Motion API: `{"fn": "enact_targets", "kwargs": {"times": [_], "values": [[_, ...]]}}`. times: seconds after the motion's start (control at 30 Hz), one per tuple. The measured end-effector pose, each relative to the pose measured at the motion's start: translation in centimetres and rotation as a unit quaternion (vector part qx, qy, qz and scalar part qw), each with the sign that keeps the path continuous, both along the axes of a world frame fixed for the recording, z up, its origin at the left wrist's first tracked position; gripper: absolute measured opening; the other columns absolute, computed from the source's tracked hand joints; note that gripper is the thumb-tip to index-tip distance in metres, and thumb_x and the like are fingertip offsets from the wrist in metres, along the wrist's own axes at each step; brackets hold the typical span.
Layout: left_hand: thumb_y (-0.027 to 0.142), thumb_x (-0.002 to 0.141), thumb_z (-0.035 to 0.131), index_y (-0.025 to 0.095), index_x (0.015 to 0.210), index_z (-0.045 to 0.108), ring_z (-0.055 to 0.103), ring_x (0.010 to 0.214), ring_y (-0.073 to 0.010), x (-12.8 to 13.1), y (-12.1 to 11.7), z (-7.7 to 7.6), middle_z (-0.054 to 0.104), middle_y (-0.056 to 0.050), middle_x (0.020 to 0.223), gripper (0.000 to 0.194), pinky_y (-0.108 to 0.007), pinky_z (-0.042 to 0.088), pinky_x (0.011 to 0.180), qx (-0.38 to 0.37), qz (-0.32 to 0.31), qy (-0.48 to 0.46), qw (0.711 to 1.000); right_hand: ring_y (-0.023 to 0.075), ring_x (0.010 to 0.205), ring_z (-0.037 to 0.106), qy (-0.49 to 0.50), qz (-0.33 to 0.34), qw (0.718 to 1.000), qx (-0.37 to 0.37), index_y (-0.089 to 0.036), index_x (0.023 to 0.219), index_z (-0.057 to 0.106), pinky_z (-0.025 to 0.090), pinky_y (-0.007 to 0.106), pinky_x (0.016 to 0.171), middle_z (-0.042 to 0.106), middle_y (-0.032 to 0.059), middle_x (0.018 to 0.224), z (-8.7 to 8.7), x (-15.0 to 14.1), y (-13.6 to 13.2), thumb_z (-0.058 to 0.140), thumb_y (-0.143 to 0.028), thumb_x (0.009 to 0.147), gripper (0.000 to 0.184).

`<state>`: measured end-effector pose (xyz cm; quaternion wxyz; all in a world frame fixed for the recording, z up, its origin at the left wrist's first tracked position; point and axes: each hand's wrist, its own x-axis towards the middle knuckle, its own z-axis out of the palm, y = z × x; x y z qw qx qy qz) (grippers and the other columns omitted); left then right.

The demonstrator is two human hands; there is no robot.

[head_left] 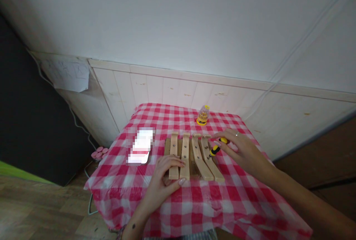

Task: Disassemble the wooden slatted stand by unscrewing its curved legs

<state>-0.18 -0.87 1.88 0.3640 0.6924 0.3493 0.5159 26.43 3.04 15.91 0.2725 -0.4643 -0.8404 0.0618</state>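
Several curved pale wood slats (185,162) stand side by side on a wooden base (197,171), with dark screw heads in them. My left hand (167,175) grips the left part of this wooden piece, fingers over the two left slats and thumb by their near ends. In my right hand (233,145) is a short yellow-and-black screwdriver (215,150), held slanted between thumb and fingers. Its tip points down at a screw in the rightmost slat (213,165); whether it sits in the screw head, I cannot tell.
A red-and-white checked cloth (178,206) covers the table. Left of the wood lies a phone (141,145) with a bright, blurred screen. A clear cone-shaped bit case (203,115) with yellow ends stands behind the slats. The panelled wall (172,88) borders the table's far side.
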Motion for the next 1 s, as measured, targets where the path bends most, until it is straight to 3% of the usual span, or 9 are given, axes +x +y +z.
{"fn": "enact_targets", "kwargs": {"times": [0.1,0.37,0.43,0.6,0.8,1.0], "values": [[0.046,0.093,0.069,0.027,0.105,0.071,0.061,0.119,-0.0300,0.0,0.0,0.0,0.073,-0.008,0.114,0.023,-0.047,0.044,0.104,-0.004,0.001,0.000,1.000,0.0256,0.088,0.073,0.023,-0.003,1.000,-0.015,-0.023,0.114,0.065,0.060,0.040,0.078,0.077,0.0110,0.101,0.1,0.3,0.0,0.057,-0.036,0.095,0.025],[0.043,0.093,0.070,0.029,0.107,0.071,0.061,0.117,-0.0285,-0.1,0.0,-0.1,0.073,-0.005,0.114,0.019,-0.045,0.043,0.104,-0.001,-0.005,-0.003,1.000,0.0226,0.087,0.075,0.062,0.010,0.996,-0.059,-0.024,0.107,0.066,0.062,0.037,0.079,0.078,0.0063,0.097,-0.1,0.8,-0.1,0.056,-0.026,0.092,0.018],[0.043,0.093,0.071,0.029,0.107,0.071,0.061,0.118,-0.0286,0.0,0.0,0.0,0.073,-0.005,0.114,0.020,-0.045,0.043,0.104,-0.002,-0.003,-0.003,1.000,0.0226,0.085,0.074,0.046,0.000,0.998,-0.039,-0.024,0.108,0.066,0.061,0.036,0.076,0.077,0.0068,0.096,-0.5,0.6,-0.3,0.055,-0.028,0.094,0.018],[0.046,0.093,0.070,0.027,0.105,0.071,0.062,0.117,-0.0300,0.0,0.0,0.1,0.073,-0.007,0.112,0.023,-0.047,0.044,0.104,-0.004,0.005,-0.002,1.000,0.0279,0.085,0.069,-0.077,-0.055,0.991,0.094,-0.023,0.111,0.072,0.057,0.040,0.071,0.072,0.0118,0.093,-1.2,0.2,-0.5,0.054,-0.039,0.099,0.027],[0.045,0.093,0.070,0.027,0.105,0.071,0.062,0.118,-0.0295,0.0,0.0,0.1,0.074,-0.007,0.113,0.021,-0.046,0.044,0.104,0.001,0.002,-0.002,1.000,0.0241,0.078,0.069,-0.041,-0.030,0.996,0.075,-0.022,0.104,0.065,0.056,0.036,0.070,0.072,0.0081,0.087,-1.2,0.0,-0.5,0.049,-0.024,0.094,0.018],[0.043,0.094,0.070,0.029,0.107,0.070,0.062,0.117,-0.0285,0.0,0.0,0.1,0.073,-0.005,0.113,0.019,-0.045,0.044,0.103,0.003,-0.005,-0.007,1.000,0.0255,0.083,0.071,-0.039,-0.032,0.998,0.049,-0.023,0.097,0.065,0.058,0.038,0.075,0.074,0.0093,0.090,-1.5,-0.1,-0.6,0.048,-0.033,0.101,0.020]]}}
